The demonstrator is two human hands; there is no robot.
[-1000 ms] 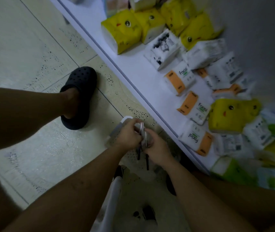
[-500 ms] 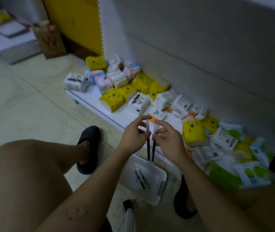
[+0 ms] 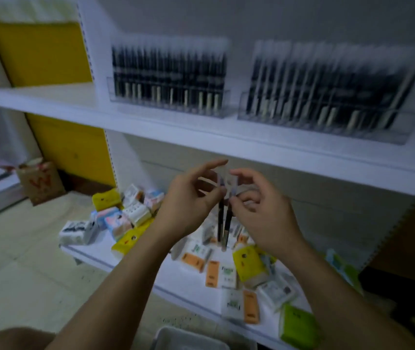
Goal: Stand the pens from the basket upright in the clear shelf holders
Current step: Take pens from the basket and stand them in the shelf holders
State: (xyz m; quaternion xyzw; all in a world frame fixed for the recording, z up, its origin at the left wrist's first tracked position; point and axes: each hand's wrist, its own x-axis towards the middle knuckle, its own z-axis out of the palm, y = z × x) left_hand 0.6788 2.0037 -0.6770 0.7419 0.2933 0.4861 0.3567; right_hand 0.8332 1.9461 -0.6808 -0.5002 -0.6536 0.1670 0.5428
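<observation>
Two dark pens [image 3: 224, 223] hang side by side, near vertical, at the centre of the frame, between both hands. Their pale upper ends point up and their dark barrels point down. The barrels lie close together, but whether they touch cannot be told.

The left hand [image 3: 188, 208] pinches the upper part of the pens from the left. Its thumb and curled fingers close on them, and its index finger is extended upward. The right hand [image 3: 267, 215] meets them from the right, with its fingers curled and pinching at about the same height. Blur hides the exact contact points.

The pens are held in the air, below the front edge of the upper shelf [image 3: 150, 127] and above the lower shelf [image 3: 176, 281].

On the upper shelf stand two holders:
- The left clear holder [image 3: 168, 107] sits at upper centre.
- The right clear holder [image 3: 327, 125] sits at upper right, just beside it.

Both carry rows of upright dark pens, strongly blurred.

The lower shelf carries scattered tissue packs [image 3: 249, 266] in yellow, white, orange and green.

The rim of the pale basket [image 3: 188, 341] shows at the bottom edge, under the forearms, and its contents are out of view.

A yellow panel [image 3: 39, 51] fills the upper left. A brown cardboard box [image 3: 41, 181] stands on the floor [image 3: 12, 261] at left.
</observation>
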